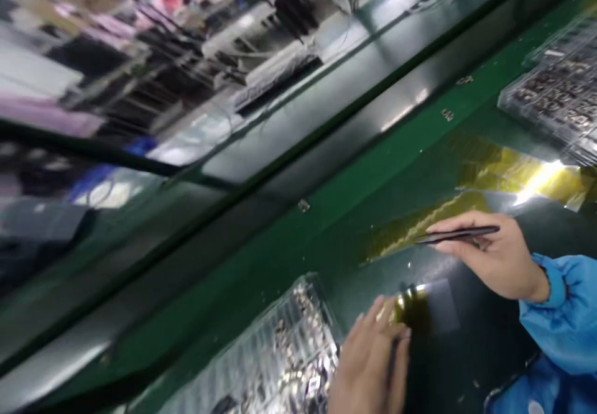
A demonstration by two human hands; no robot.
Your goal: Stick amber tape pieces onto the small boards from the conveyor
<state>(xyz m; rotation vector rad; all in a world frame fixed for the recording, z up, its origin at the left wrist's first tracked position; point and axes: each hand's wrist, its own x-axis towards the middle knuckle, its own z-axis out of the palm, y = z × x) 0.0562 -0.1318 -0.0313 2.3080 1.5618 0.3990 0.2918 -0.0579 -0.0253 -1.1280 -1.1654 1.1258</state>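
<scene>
In my right hand (494,255) is a pair of black tweezers (459,234), pinched between thumb and fingers, their tips pointing left over a strip of yellow film (429,221) on the green work surface. My left hand (366,364) is lower and blurred, its fingers together at the edge of a small amber film piece (415,311) with a clear end. A dark thin shape shows between its thumb and fingers; I cannot make out what it is. Just left of that hand is a clear compartment tray (261,352) with many small shiny metal parts.
Another clear tray of small metal parts (555,84) stands at the upper right. More yellow film (527,174) lies below it, under a bright reflection. Loose metal parts (303,206) dot the green mat. A metal rail (289,178) crosses diagonally, with blurred workbenches beyond.
</scene>
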